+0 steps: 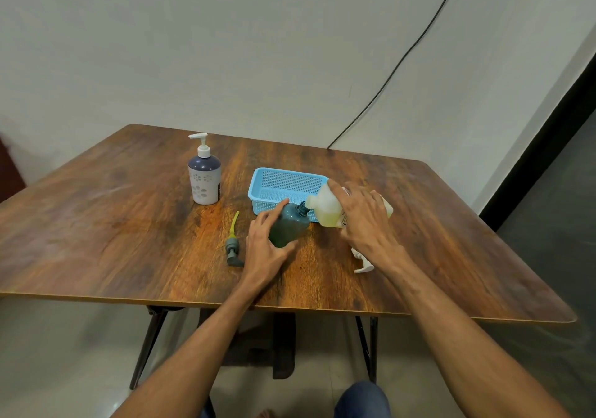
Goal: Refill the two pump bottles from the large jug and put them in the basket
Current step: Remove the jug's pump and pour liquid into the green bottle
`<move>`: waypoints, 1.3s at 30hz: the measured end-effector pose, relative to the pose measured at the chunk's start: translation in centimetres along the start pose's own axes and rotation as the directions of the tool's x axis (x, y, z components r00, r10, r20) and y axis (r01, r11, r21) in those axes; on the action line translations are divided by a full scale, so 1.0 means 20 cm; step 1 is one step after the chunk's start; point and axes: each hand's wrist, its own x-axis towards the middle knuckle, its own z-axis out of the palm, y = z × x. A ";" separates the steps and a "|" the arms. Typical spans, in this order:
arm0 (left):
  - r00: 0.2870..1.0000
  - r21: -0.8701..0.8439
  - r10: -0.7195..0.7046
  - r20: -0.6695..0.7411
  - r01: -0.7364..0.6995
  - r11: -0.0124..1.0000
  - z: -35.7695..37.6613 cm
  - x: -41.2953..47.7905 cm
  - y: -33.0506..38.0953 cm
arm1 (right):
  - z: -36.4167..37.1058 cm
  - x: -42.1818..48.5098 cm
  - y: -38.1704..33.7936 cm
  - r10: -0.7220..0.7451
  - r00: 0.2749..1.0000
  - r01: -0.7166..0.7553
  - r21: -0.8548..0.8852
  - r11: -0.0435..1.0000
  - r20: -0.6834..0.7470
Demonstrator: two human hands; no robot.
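The left hand (264,251), fingers (274,211) curled, holds the uncapped green bottle (288,229) tilted at the centre of the surface (129,224). The right hand (366,221), fingers (342,192) wrapped, tips the jug (324,211) at its 2 o'clock. Blue basket (290,179) at 12 o'clock.

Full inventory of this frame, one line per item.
table: 1, brown wood, under everything
basket: 1, light blue, table centre
pump bottle: 1, navy and white, upright left of basket
dark green bottle: 1, pump off, tilted before basket
jug: 1, whitish, yellow liquid, tipped, mouth at that bottle's neck
grey pump head: 1, yellow tube, lying beside left hand
white pump head: 1, lying by right wrist
cable: 1, black, on wall
left hand: 1, holds dark green bottle
right hand: 1, holds jug
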 end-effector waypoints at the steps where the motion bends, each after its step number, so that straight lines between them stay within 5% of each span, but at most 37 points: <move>1: 1.000 0.003 -0.001 -0.001 0.001 1.000 0.00 0.00 0.00 | 0.00 0.00 0.00 -0.003 1.000 0.003 -0.004 1.000 0.004; 39: 1.000 0.019 0.028 -0.008 -0.028 0.999 0.02 0.01 -0.05 | -0.04 -0.01 -0.01 -0.015 1.000 0.015 -0.045 0.999 0.010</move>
